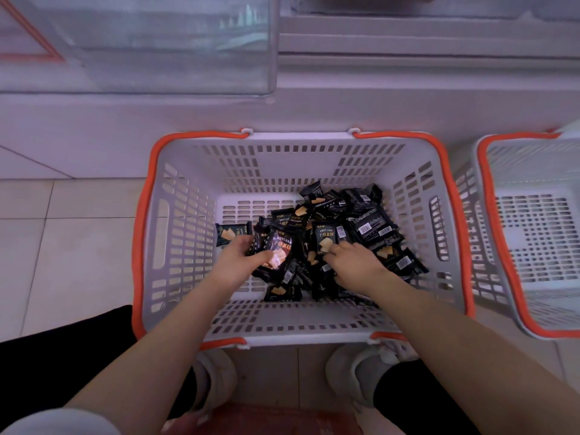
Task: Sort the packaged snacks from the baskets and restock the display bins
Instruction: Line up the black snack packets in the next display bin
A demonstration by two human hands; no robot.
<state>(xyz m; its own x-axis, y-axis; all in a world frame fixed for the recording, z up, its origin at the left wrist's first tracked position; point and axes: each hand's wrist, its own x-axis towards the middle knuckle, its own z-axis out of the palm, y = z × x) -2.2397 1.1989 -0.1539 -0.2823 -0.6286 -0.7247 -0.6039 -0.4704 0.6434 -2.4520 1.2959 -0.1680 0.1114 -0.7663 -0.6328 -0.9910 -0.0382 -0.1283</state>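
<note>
A white basket with an orange rim point(185, 189) stands on the floor in front of my feet. Several small black snack packets marked DRYCAKE point(370, 226) lie heaped in its bottom, mostly to the right. My left hand point(241, 259) is down in the basket, fingers closed around a black packet point(279, 251) with its printed face up. My right hand point(354, 262) rests on the pile beside it, fingers curled over packets point(326, 243); whether it holds one firmly is unclear.
A second white, orange-rimmed basket point(489, 221) stands at the right, nothing visible inside it. Behind the baskets rises a pale display unit with a clear bin front point(157, 51). Tiled floor point(62, 246) lies at left. My shoes point(354, 372) stand just behind the basket.
</note>
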